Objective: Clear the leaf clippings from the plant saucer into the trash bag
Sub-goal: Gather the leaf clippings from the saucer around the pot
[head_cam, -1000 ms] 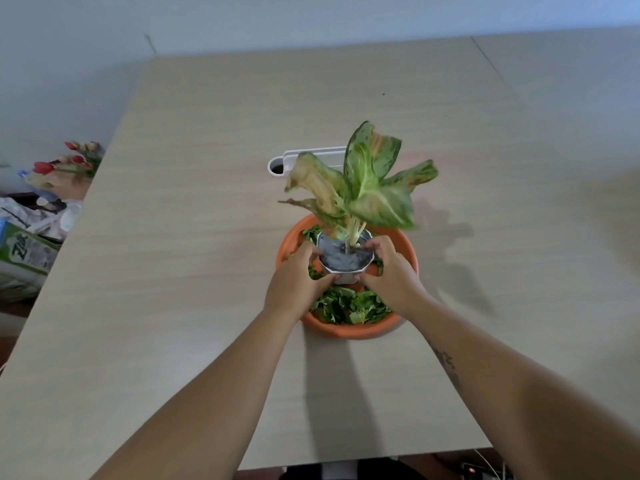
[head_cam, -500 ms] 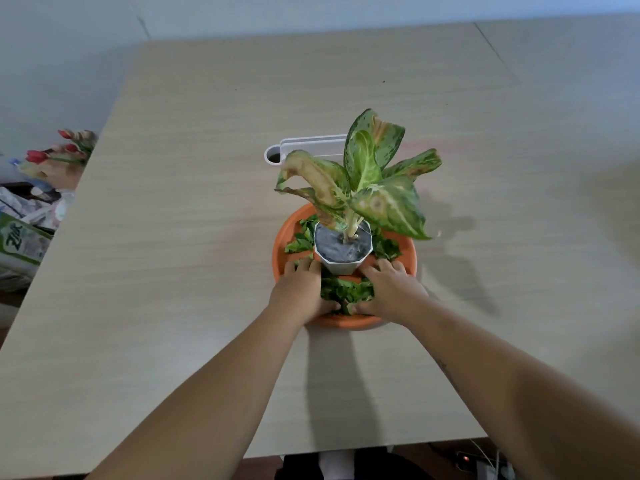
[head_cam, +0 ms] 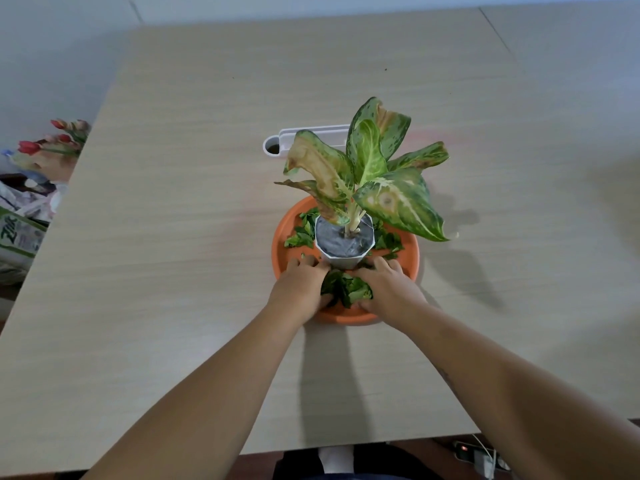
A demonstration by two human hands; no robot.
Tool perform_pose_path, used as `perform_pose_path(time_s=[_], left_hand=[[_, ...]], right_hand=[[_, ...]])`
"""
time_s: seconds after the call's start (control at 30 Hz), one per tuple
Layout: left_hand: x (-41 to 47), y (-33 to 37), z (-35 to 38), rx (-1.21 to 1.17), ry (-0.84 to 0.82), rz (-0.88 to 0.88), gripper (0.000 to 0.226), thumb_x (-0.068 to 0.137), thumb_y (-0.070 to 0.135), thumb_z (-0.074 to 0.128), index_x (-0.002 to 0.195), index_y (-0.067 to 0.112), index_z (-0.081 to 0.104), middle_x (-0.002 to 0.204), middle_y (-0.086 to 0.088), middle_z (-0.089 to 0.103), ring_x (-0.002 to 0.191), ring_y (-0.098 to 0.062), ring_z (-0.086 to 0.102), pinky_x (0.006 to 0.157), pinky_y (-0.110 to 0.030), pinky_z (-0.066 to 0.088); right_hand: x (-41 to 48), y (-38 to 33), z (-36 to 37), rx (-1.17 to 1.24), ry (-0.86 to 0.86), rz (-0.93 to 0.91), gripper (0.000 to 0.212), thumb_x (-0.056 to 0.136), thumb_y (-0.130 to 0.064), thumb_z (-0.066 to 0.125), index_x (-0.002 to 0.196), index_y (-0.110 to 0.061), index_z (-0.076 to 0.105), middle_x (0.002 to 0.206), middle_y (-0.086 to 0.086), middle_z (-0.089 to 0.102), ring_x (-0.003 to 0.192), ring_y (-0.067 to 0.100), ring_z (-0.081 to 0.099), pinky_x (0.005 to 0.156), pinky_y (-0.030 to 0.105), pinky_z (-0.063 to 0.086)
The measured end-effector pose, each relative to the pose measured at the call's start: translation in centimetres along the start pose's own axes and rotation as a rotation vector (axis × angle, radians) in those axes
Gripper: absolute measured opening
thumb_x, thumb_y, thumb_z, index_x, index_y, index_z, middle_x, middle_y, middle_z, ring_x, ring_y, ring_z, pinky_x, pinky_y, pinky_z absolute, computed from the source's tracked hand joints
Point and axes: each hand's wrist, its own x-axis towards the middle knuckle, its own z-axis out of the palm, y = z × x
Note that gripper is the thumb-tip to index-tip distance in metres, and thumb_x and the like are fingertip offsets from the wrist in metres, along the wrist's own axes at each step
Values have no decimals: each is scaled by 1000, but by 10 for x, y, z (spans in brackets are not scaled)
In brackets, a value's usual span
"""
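An orange plant saucer (head_cam: 412,261) sits in the middle of the wooden table. A white pot (head_cam: 344,261) with a green and yellow leafy plant (head_cam: 367,168) stands in it. Green leaf clippings lie in the saucer left (head_cam: 300,233) and right (head_cam: 389,242) of the pot. A bunched pile of clippings (head_cam: 346,289) sits at the near rim. My left hand (head_cam: 299,284) and my right hand (head_cam: 389,287) press against that pile from either side, fingers curled over it, fingertips near the pot's base.
A white plastic holder (head_cam: 304,138) with a round hole lies behind the plant. Off the table's left edge are red tulips (head_cam: 52,140), crumpled bags (head_cam: 24,202) and a printed green package (head_cam: 15,237). A power strip (head_cam: 481,455) lies on the floor below the near edge.
A second ago both hands held the white pot. They let go of it, dropped to the near side of the saucer and drew the clippings there into a tighter pile.
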Motion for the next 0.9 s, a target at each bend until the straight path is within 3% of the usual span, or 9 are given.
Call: perform_pose_path(time_s=[0.1,0.23,0.4,0.57,0.73,0.9], left_hand=[[0,-1,-3,-69,33,20,52,83,30,67,132,26,52,125,-7,53,119,-32,45,91,-44,48],[-2,-1,-3,20,52,-8,69,76,52,69,138,33,45,129,-5,51,119,-33,44,97,-43,41],[-5,0,0,-148,38,14,51,81,23,67,130,28,55,125,-7,50,114,-32,48,90,-45,49],[-5,-1,-5,-87,30,-2,61,77,46,70,133,33,51,129,-3,48,122,-29,39,99,-43,43],[-7,-2,0,-133,42,14,44,83,17,67,125,27,60,124,-5,52,114,-31,47,88,-44,49],[-3,-3,-1,-288,53,-5,34,83,7,60,114,19,68,115,-8,59,103,-31,58,82,-37,50]], right_hand=[[0,1,-1,32,45,-57,54,77,-30,70,129,-30,53,126,3,46,118,27,42,96,43,45],[-2,3,-2,-30,17,31,66,76,-44,70,136,-34,45,133,3,37,123,29,35,100,43,42],[-2,0,0,56,-7,-55,48,81,-22,67,128,-29,56,121,5,43,115,29,39,93,43,46],[-7,7,-6,4,6,0,68,78,-40,70,139,-34,42,129,4,39,117,29,37,96,42,45],[-5,0,2,45,-1,-17,50,86,-21,64,134,-29,49,122,5,40,109,28,37,90,39,45],[0,1,4,197,66,-8,40,83,-3,57,119,-17,62,116,7,54,104,31,52,91,39,46]])
